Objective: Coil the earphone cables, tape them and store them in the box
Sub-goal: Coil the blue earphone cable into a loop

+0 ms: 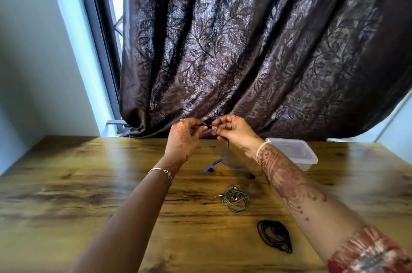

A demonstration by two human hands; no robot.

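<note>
The left hand and right hand pinch the purple earphone cable; the lidded plastic box sits at their four o'clock.

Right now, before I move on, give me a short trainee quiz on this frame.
1. True or false: the left hand and right hand both hold the purple earphone cable above the table.
2. How many earphone sets lie coiled on the table? A one, B two, C four.
3. Fill in: the clear box stands on the person's ___ side.
Key: 1 true; 2 B, the grey coil and black coil; 3 right.
</note>
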